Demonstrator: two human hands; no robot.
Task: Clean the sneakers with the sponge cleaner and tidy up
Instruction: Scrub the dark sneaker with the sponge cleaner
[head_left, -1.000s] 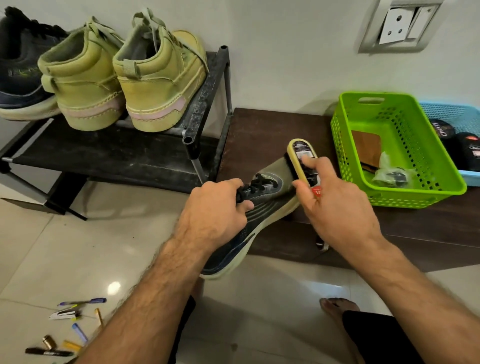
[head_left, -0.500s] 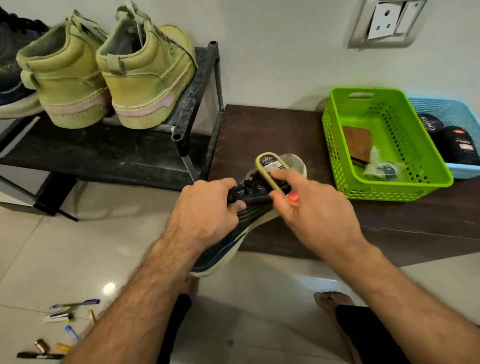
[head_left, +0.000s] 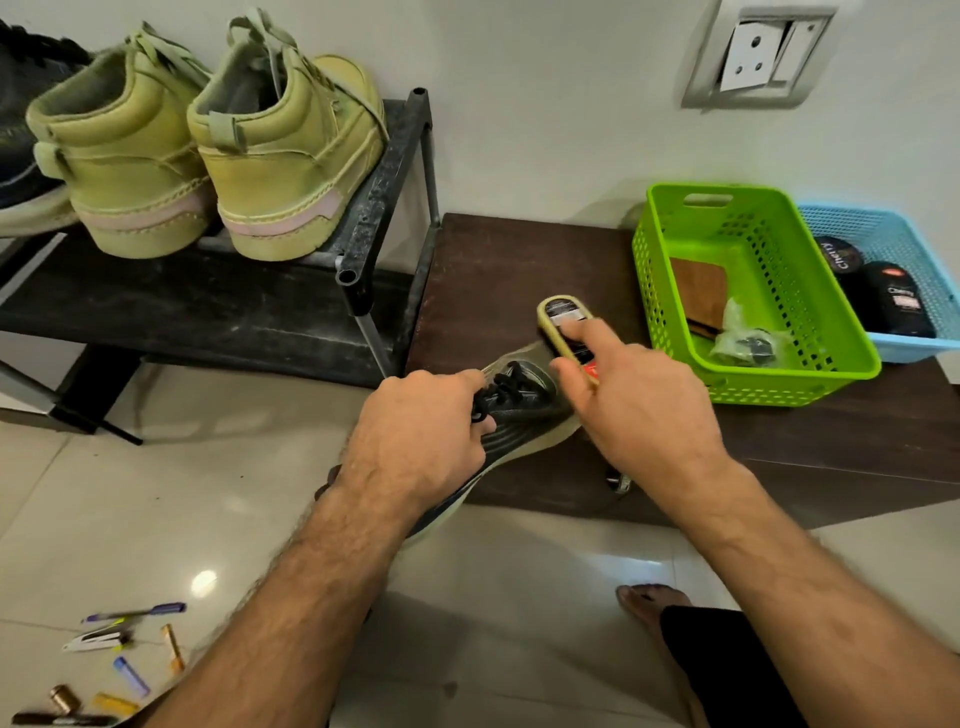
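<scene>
A dark sneaker with black laces and a pale sole is held tilted in the middle of the head view, toe pointing away over the brown board. My left hand grips it around the laced upper. My right hand holds the sponge cleaner, a yellow-rimmed oval with a black label, pressed against the sneaker's toe. The sneaker's heel is hidden behind my left wrist.
Two olive high-top sneakers and a dark shoe stand on a black rack at left. A green basket and a blue basket with polish tins sit right. Pens and small items lie on the tiled floor. A bare foot rests below.
The sponge cleaner slid back over the laces half a second ago and has now returned forward to the toe. My left hand keeps its grip on the sneaker.
</scene>
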